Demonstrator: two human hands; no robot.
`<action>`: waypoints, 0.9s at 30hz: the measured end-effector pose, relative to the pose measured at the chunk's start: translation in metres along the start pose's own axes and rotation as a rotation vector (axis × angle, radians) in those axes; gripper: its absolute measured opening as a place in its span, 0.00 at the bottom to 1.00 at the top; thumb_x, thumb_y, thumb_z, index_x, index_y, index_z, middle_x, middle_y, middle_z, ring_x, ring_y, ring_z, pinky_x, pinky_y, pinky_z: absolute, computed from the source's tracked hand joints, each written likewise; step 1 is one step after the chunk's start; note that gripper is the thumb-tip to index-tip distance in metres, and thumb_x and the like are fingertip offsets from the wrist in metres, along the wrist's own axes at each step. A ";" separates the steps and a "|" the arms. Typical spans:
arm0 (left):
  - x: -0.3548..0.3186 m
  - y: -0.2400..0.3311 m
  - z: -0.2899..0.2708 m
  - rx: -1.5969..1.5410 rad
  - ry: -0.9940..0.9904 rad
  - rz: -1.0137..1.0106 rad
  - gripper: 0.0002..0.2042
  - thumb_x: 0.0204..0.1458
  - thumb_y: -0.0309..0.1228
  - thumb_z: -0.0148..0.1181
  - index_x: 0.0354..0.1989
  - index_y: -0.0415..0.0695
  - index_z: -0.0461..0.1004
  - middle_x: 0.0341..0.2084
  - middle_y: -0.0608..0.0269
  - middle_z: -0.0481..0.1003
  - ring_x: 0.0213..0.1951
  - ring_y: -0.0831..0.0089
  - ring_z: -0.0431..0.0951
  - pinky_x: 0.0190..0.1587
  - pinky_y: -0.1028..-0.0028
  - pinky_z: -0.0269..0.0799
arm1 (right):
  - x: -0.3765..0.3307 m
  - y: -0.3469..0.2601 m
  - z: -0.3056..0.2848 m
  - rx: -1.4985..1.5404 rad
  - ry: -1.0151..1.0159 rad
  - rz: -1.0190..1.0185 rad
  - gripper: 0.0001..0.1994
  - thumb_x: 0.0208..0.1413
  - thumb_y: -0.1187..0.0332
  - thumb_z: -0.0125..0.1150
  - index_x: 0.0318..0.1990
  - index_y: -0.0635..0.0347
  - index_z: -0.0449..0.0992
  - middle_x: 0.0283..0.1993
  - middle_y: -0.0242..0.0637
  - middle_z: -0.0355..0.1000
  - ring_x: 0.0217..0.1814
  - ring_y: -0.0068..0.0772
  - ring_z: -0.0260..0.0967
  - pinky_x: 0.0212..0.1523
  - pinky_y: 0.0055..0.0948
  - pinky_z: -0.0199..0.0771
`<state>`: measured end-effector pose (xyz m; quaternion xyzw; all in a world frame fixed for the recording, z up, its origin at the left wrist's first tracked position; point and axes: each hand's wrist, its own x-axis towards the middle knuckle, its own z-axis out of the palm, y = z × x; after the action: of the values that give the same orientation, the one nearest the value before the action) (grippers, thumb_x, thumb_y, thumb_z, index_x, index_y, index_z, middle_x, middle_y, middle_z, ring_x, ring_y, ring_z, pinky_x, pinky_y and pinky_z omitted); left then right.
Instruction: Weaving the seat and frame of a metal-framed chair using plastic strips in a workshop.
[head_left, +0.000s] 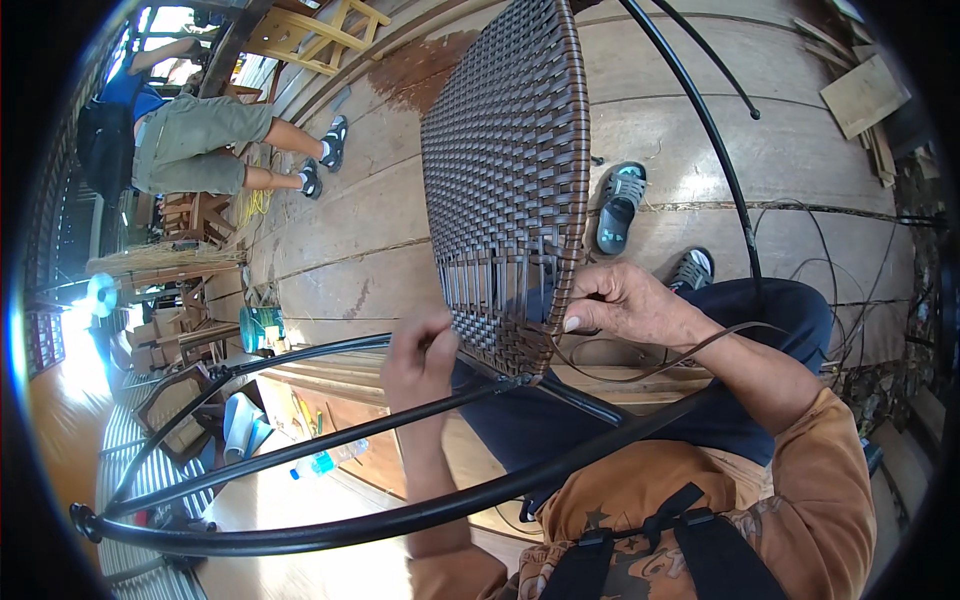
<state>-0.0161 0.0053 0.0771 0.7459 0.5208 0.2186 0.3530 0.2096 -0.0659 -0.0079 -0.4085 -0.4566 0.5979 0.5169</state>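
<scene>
A dark brown woven rattan-style panel (pixel 510 150) stands upright in front of me, set on a black tubular metal frame (pixel 400 520). Its weave is tight above; near the bottom, bare upright strands (pixel 490 280) show with gaps between them. At the panel's right edge, the thumb and fingers of my right hand (pixel 635 305) are pinched together. A loose brown weaving strip (pixel 650 378) loops from that edge and passes over my right forearm. My left hand (pixel 420 350), slightly blurred, has its fingers curled at the panel's lower left side. What lies in either pinch is hidden.
Black frame legs (pixel 725 165) rise at the right. Sandals (pixel 620 208) lie on the plank floor beyond the panel. A plastic bottle (pixel 330 460) lies at lower left. Another person (pixel 200 145) stands at far left, and wood scraps (pixel 865 95) are stacked far right.
</scene>
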 end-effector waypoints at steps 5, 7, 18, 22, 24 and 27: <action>0.057 0.050 0.020 0.410 -0.444 0.531 0.32 0.43 0.39 0.61 0.54 0.38 0.56 0.55 0.43 0.55 0.58 0.53 0.55 0.59 0.63 0.51 | 0.003 0.005 0.003 -0.009 0.047 -0.001 0.09 0.49 0.67 0.61 0.29 0.65 0.73 0.24 0.29 0.68 0.27 0.17 0.61 0.30 0.20 0.65; 0.060 0.058 0.026 0.458 -0.587 0.539 0.39 0.42 0.42 0.61 0.60 0.38 0.49 0.59 0.41 0.49 0.62 0.49 0.47 0.62 0.61 0.46 | 0.003 0.004 0.002 -0.010 0.066 -0.026 0.09 0.49 0.68 0.61 0.28 0.65 0.73 0.24 0.29 0.69 0.28 0.16 0.61 0.30 0.20 0.65; 0.059 0.063 0.031 0.404 -0.671 0.282 0.47 0.38 0.33 0.62 0.63 0.35 0.35 0.61 0.36 0.39 0.65 0.48 0.38 0.64 0.63 0.37 | -0.048 -0.008 -0.021 0.058 -0.297 0.122 0.27 0.42 0.76 0.64 0.53 0.53 0.64 0.54 0.37 0.58 0.44 0.27 0.60 0.45 0.26 0.67; 0.061 0.062 0.033 0.404 -0.676 0.310 0.47 0.37 0.32 0.61 0.62 0.34 0.35 0.61 0.35 0.40 0.65 0.48 0.38 0.64 0.63 0.36 | -0.050 -0.018 -0.013 0.042 -0.291 -0.350 0.24 0.48 0.69 0.60 0.54 0.64 0.64 0.55 0.43 0.60 0.53 0.35 0.60 0.51 0.28 0.62; 0.061 0.063 0.035 0.395 -0.686 0.311 0.47 0.37 0.32 0.61 0.62 0.34 0.35 0.61 0.35 0.40 0.65 0.48 0.38 0.64 0.64 0.37 | -0.056 -0.008 -0.013 0.438 -0.376 -0.246 0.16 0.56 0.65 0.52 0.48 0.67 0.70 0.51 0.48 0.64 0.54 0.38 0.62 0.50 0.28 0.64; 0.060 0.068 0.037 0.376 -0.664 0.255 0.46 0.36 0.31 0.60 0.62 0.33 0.37 0.61 0.36 0.41 0.65 0.49 0.40 0.64 0.65 0.37 | -0.063 -0.009 -0.015 0.488 0.157 0.020 0.18 0.60 0.59 0.45 0.35 0.69 0.73 0.36 0.44 0.68 0.38 0.29 0.68 0.33 0.20 0.69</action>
<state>0.0739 0.0359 0.1013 0.8862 0.3128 -0.0913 0.3292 0.2341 -0.1259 -0.0018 -0.3212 -0.2532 0.6618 0.6283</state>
